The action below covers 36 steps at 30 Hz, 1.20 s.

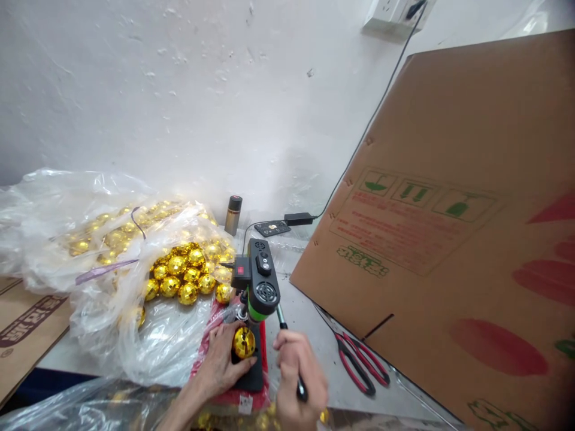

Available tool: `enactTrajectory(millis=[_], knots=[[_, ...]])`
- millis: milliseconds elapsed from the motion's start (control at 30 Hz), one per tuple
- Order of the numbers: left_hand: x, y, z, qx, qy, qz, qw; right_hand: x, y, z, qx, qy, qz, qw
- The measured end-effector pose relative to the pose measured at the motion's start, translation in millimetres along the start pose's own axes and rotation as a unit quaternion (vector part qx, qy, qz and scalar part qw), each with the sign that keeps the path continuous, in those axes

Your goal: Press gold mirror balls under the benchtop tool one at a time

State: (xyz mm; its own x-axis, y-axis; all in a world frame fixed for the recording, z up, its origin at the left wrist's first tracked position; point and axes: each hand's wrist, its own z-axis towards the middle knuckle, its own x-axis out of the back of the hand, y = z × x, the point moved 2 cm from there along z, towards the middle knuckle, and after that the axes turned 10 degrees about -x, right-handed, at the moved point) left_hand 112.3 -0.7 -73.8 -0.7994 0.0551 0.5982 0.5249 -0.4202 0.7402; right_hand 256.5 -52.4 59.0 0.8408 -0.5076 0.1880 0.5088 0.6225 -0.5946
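Observation:
My left hand (221, 361) holds a gold mirror ball (244, 342) on the black base of a small bench drill press (258, 281), right under its head. My right hand (300, 378) is closed around the press's black lever handle (287, 347), which slants down from the machine's right side. The press has a black head with a green band and a red switch on its left.
A clear plastic bag (81, 239) full of gold mirror balls (186, 275) lies left of the press. Red-handled scissors (359, 364) lie to the right, beside a big tilted cardboard box (449, 227). A small brown bottle (232, 214) and a power adapter (297, 219) stand by the wall.

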Motion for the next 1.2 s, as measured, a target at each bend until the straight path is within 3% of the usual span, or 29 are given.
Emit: enactTrajectory(millis=[167,267,367,467,533,633,733,800,900,1033,1100,1200], knots=[[-1,-25,-41,-0.065,0.053,0.029,0.996,4,-26,36,-0.009,0.017,0.018,1.0],[24,-39,-52,-0.095,0.13,0.088,0.983,-1,-19,26,-0.003,0.02,0.027,0.999],[70,-42,-25,-0.047,0.186,0.189,0.963,-5,-8,9,0.006,0.017,0.028,0.999],[105,-42,20,0.115,0.12,0.295,0.941,-5,-3,0,0.011,0.015,0.027,0.999],[114,-42,43,0.178,0.089,0.307,0.931,-5,-3,-2,0.008,0.012,0.027,1.0],[115,-43,57,0.197,0.07,0.293,0.933,-4,-3,-2,0.004,0.014,0.03,0.999],[117,-42,52,0.19,0.067,0.287,0.937,-3,-5,0,-0.004,0.008,0.033,0.999],[119,-40,41,0.183,0.105,0.243,0.947,-3,-8,4,-0.013,0.006,0.038,0.999],[106,-33,21,0.178,0.174,0.039,0.968,-2,-16,16,-0.026,0.024,0.053,0.998],[59,-19,-3,0.155,0.186,-0.207,0.948,-3,-26,34,-0.048,0.029,0.045,0.997],[35,-13,-10,0.151,0.175,-0.239,0.943,-2,-29,39,-0.051,0.02,0.037,0.998],[14,-9,-15,0.139,0.153,-0.185,0.961,0,-29,41,-0.043,0.009,0.032,0.999]])
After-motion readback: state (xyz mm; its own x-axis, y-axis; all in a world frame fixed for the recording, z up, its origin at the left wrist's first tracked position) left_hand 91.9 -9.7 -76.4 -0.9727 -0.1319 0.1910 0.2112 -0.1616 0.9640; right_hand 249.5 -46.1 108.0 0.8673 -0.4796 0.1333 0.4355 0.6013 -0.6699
